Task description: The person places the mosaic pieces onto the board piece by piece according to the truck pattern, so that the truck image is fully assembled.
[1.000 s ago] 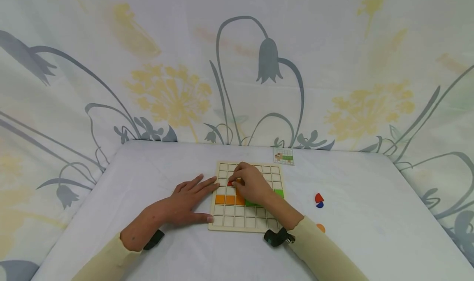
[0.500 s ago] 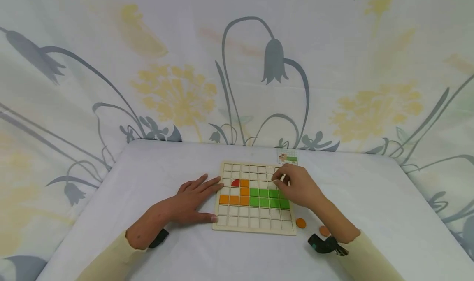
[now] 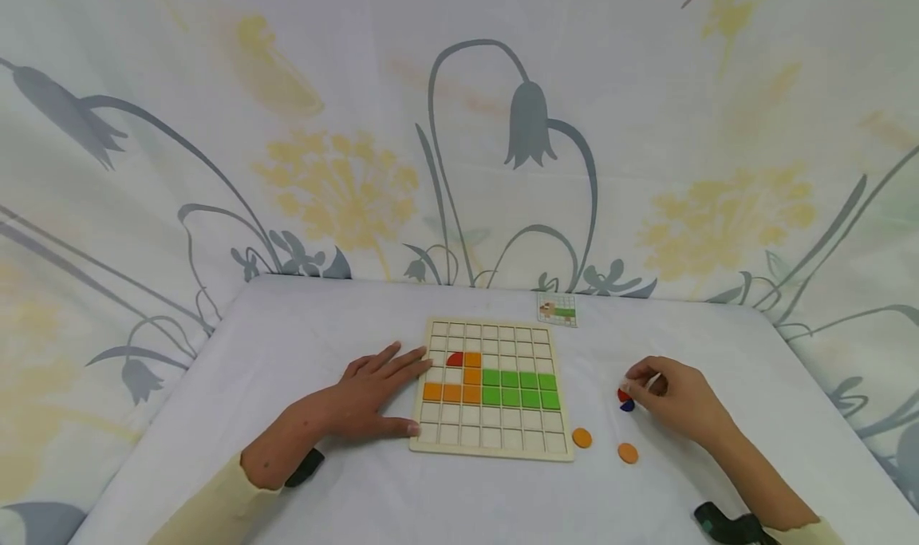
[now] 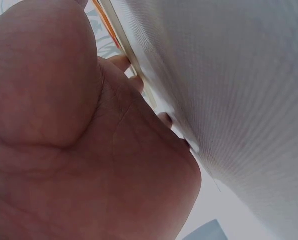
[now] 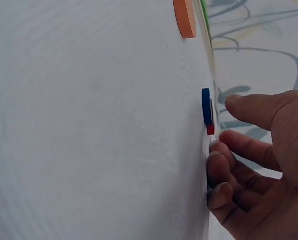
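Observation:
My left hand (image 3: 364,400) lies flat with spread fingers, its fingertips and thumb on the left edge of the cream grid board (image 3: 495,454). In the left wrist view its palm (image 4: 89,150) fills much of the picture. On the board sit orange squares (image 3: 471,376), a red quarter-circle (image 3: 455,360) and two rows of green squares (image 3: 510,399). Right of the board, my right hand (image 3: 678,397) reaches over a red piece (image 3: 622,396) and a blue piece (image 3: 628,406). Its thumb and index finger are apart beside these pieces (image 5: 207,107) in the right wrist view.
Two orange discs lie on the white cloth: one disc (image 3: 582,438) by the board's right edge, the other disc (image 3: 628,453) farther right. A small picture card (image 3: 557,310) lies behind the board. A flower-patterned curtain (image 3: 345,186) rises at the back.
My right hand has let go of the red quarter-circle on the board and moved right, off the board, to the loose red and blue pieces. The left hand stays at the board's edge.

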`<state>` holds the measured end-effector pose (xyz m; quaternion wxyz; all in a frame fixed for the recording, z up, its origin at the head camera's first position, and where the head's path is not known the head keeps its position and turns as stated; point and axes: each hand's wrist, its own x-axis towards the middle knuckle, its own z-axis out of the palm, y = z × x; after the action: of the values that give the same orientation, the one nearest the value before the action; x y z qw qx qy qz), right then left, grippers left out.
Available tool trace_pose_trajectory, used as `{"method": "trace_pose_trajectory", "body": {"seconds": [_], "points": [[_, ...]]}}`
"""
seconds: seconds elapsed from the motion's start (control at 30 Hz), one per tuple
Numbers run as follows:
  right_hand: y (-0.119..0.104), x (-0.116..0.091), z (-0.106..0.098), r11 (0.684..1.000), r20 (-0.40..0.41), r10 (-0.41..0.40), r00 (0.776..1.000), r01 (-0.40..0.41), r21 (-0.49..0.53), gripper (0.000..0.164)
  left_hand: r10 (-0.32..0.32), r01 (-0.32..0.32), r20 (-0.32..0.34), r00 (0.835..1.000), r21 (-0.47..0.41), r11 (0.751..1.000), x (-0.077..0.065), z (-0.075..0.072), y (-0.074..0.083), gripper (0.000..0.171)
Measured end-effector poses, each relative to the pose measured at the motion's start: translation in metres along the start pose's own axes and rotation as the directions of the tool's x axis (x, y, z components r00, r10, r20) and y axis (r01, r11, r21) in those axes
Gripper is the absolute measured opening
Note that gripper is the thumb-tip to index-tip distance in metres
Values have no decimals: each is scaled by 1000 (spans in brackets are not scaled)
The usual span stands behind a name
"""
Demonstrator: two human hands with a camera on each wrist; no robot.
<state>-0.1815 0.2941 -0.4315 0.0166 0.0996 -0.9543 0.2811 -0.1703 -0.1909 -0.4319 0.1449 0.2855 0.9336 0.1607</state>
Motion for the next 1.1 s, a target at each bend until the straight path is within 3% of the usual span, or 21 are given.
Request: {"method": "trace_pose_trajectory", "body": {"seconds": [0.23, 0.43, 0.57, 0.87, 1.1], "points": [[4, -1, 1, 1000, 64, -10, 998, 8, 28, 17, 8, -8, 5, 1000, -5, 1000, 0, 0, 0, 95], [4, 1, -1, 997, 77, -58, 995, 54, 59, 24, 18, -18, -9, 1000, -11, 1000, -1, 0, -1, 95], [-3, 5, 3, 990, 67, -82, 994, 74, 118, 20, 19, -19, -7, 1000, -12, 1000, -1, 0, -1, 95], [-62, 28, 23, 951, 20, -189, 982, 178, 252, 10, 7, -7, 1, 1000, -14, 1000, -2, -1, 0, 95], [-108, 53, 59, 897, 67, -313, 947, 272, 349, 8, 11, -11, 3, 1000, -21, 1000, -1, 0, -1, 95]]}}
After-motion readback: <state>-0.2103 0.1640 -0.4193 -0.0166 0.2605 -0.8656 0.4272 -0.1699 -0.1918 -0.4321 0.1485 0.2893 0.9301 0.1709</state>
